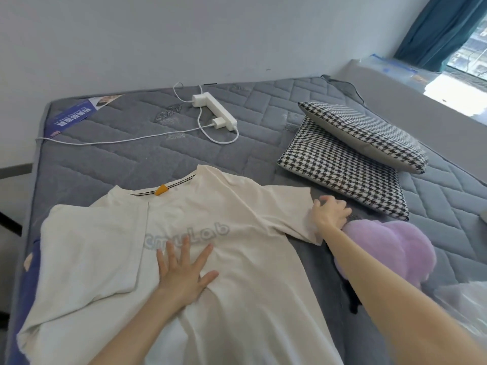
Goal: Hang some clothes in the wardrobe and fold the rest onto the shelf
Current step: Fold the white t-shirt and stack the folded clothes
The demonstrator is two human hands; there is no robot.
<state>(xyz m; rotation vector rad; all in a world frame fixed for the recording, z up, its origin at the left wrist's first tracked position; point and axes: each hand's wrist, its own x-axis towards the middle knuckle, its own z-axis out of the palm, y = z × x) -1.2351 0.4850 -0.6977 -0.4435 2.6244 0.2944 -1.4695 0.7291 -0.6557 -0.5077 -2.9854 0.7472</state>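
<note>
Under the left hand (181, 275), a cream T-shirt (237, 312) lies front up on a grey quilted mattress (131, 159). That palm presses flat on the chest just below the pale lettering, with the fingers straight and spread. The shirt's long axis runs away from the person: the collar (163, 189), with its orange tag, points toward the far wall beyond the fingertips, while the hem end comes back past the wrist and is cut off by the bottom edge. Left of this hand, a panel of the shirt lies folded in over the body. Out to the right, the right hand (329, 214) sits at the end of the spread sleeve (287, 206), fingers curled on its hem; blur hides how much cloth they hold. Beneath that forearm a purple plush (390, 246) is partly covered, its shape hard to read. Beyond the right hand two houndstooth cushions (342, 175) are stacked, and beyond the left hand lies a white power strip (216, 108) with its cable (118, 140). The lettering is too faint to read fully.
</note>
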